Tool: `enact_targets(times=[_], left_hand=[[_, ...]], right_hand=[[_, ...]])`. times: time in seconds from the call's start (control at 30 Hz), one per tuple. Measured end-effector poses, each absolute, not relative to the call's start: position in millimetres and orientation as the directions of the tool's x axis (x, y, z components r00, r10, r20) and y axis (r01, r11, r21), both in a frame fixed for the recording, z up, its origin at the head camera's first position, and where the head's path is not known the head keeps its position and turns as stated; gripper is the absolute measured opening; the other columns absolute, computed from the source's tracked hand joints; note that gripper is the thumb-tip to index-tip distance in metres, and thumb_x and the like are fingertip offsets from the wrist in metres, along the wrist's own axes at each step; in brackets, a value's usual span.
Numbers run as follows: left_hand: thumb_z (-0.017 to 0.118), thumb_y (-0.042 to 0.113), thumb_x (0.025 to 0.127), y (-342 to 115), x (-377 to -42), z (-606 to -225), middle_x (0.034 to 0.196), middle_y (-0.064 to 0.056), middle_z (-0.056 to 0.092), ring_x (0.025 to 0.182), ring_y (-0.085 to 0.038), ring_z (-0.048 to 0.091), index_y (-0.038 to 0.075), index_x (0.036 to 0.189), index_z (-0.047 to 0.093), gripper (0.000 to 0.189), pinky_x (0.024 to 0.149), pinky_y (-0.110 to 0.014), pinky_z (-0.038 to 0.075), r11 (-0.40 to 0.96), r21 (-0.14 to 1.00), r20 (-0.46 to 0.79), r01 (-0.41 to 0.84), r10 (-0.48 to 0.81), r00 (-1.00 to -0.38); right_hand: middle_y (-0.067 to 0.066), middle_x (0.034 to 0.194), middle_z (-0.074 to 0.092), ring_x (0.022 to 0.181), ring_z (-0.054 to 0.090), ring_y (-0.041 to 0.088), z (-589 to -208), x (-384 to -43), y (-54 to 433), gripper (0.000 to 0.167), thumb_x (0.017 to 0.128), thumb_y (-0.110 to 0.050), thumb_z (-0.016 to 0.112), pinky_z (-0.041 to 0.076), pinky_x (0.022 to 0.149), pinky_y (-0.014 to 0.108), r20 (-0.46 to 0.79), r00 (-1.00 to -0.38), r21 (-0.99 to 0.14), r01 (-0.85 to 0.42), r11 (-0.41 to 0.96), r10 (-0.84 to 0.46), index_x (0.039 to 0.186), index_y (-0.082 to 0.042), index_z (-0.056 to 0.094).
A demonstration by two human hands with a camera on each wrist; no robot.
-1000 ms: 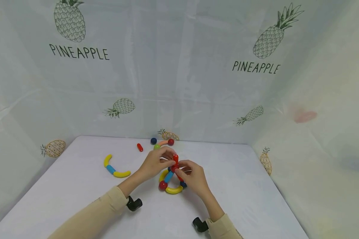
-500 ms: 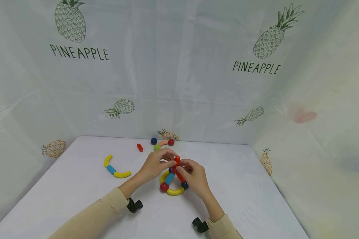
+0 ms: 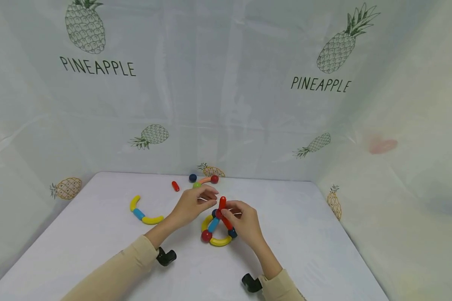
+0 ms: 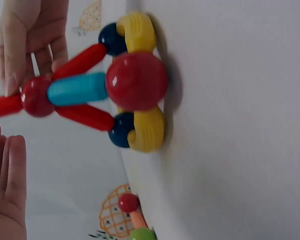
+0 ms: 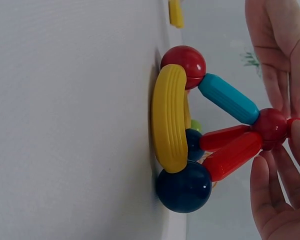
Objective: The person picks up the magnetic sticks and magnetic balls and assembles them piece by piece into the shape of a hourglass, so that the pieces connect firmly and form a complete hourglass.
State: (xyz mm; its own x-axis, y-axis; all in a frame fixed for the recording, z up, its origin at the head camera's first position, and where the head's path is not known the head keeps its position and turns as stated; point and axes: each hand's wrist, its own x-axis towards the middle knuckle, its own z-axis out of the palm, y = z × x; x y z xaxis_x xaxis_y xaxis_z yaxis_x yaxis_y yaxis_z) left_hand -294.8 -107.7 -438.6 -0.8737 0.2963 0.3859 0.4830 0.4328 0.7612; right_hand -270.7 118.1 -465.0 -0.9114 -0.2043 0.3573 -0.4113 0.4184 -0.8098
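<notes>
A magnetic ball-and-rod structure stands on the table. Its base ring has curved yellow rods (image 3: 220, 242), a red ball (image 3: 206, 235) and dark blue balls (image 5: 184, 187). A blue rod (image 4: 78, 89) and two red rods (image 5: 233, 155) slope up to a red top ball (image 4: 38, 96). From that ball a short red rod (image 3: 222, 202) points upward. My right hand (image 3: 244, 220) pinches the structure at the top ball, thumb in front. Just left of the upright rod, my left hand (image 3: 192, 205) holds nothing, its fingers loosely extended and apart from the rod.
On the left lies an arc of two yellow rods and a blue piece (image 3: 139, 214). Toward the back are a loose red rod (image 3: 175, 186), a dark blue ball (image 3: 192, 178), and a peach rod (image 3: 205, 180) joining a green ball (image 3: 197, 185) and a red ball (image 3: 214, 179).
My left hand has let go of the upright red rod and drawn back slightly left. The structure shifted a little toward me earlier, and my right hand stays at its top.
</notes>
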Motion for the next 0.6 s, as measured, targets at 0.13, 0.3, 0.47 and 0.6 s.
enact_targets(times=[0.13, 0.3, 0.47, 0.6], left_hand=[[0.08, 0.019, 0.098, -120.6, -310.1, -442.6, 0.111, 0.001, 0.078, 0.102, -0.011, 0.073, 0.018, 0.127, 0.073, 0.03, 0.09, -0.028, 0.062, 0.465, 0.756, 0.381, 0.46, 0.258, -0.888], [0.079, 0.014, 0.097, -140.1, -332.5, -449.4, 0.119, -0.003, 0.076, 0.108, -0.02, 0.073, 0.013, 0.13, 0.07, 0.034, 0.093, -0.037, 0.063, 0.51, 0.747, 0.351, 0.427, 0.244, -0.904], [0.077, 0.009, 0.098, -160.0, -358.2, -455.9, 0.131, -0.015, 0.071, 0.117, -0.03, 0.07, 0.007, 0.135, 0.066, 0.039, 0.099, -0.046, 0.06, 0.569, 0.713, 0.314, 0.41, 0.263, -0.912], [0.077, 0.003, 0.097, -171.4, -375.0, -458.8, 0.137, -0.018, 0.067, 0.125, -0.036, 0.064, 0.005, 0.14, 0.064, 0.045, 0.103, -0.048, 0.058, 0.618, 0.67, 0.279, 0.411, 0.303, -0.911]], right_hand=[[-0.004, 0.114, 0.077, 0.101, 0.073, 0.016, -464.6, -270.5, 117.9, 0.025, 0.099, -0.025, 0.078, 0.063, 0.088, 0.028, 0.36, -0.911, -0.801, -0.412, 0.433, -0.201, 0.123, -0.017, 0.077], [-0.005, 0.115, 0.076, 0.102, 0.072, 0.015, -464.3, -269.9, 119.3, 0.027, 0.099, -0.026, 0.078, 0.062, 0.089, 0.027, 0.344, -0.919, -0.801, -0.394, 0.451, -0.193, 0.124, -0.019, 0.076], [-0.007, 0.113, 0.076, 0.101, 0.072, 0.014, -464.7, -271.5, 122.0, 0.025, 0.099, -0.026, 0.078, 0.062, 0.087, 0.026, 0.357, -0.915, -0.79, -0.403, 0.462, -0.188, 0.123, -0.02, 0.076], [-0.008, 0.112, 0.076, 0.1, 0.072, 0.013, -465.2, -273.3, 122.7, 0.023, 0.098, -0.026, 0.079, 0.062, 0.086, 0.024, 0.373, -0.908, -0.786, -0.418, 0.456, -0.19, 0.121, -0.02, 0.077]])
